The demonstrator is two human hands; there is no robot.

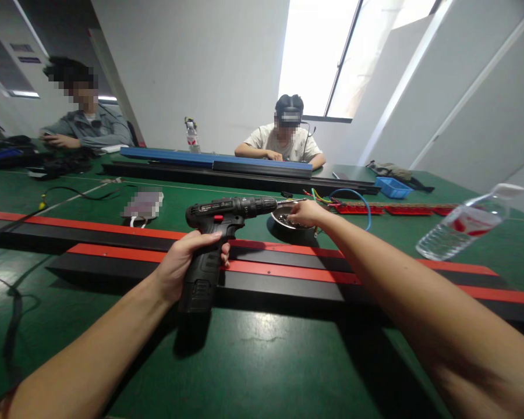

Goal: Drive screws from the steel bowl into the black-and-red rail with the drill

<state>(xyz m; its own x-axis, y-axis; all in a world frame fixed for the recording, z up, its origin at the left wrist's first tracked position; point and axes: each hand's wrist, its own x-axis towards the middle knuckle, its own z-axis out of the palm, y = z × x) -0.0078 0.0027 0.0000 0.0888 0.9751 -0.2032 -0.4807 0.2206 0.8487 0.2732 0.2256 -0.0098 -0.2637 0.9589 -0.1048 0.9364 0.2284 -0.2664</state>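
A black cordless drill (pixel 205 273) is gripped by its handle in my left hand (pixel 181 262), its long bit pointing right. My right hand (pixel 306 213) reaches into a round metal bowl (pixel 283 231) behind the bars, fingertips bent down among small dark parts. What those fingers pinch, if anything, is too small to make out. The drill's bit passes over the bowl close to my right hand. Below the drill lie long black bars with red top strips (pixel 288 269), small screw heads showing along the red.
A clear water bottle (pixel 463 224) tilts at the right. Behind the bowl are coloured wires (pixel 369 212), red trays (pixel 408 209) and a blue bin (pixel 393 187). Blue and black profiles (pixel 218 164) cross the table (pixel 262 361). Two people sit beyond. A cable (pixel 15 320) runs at left.
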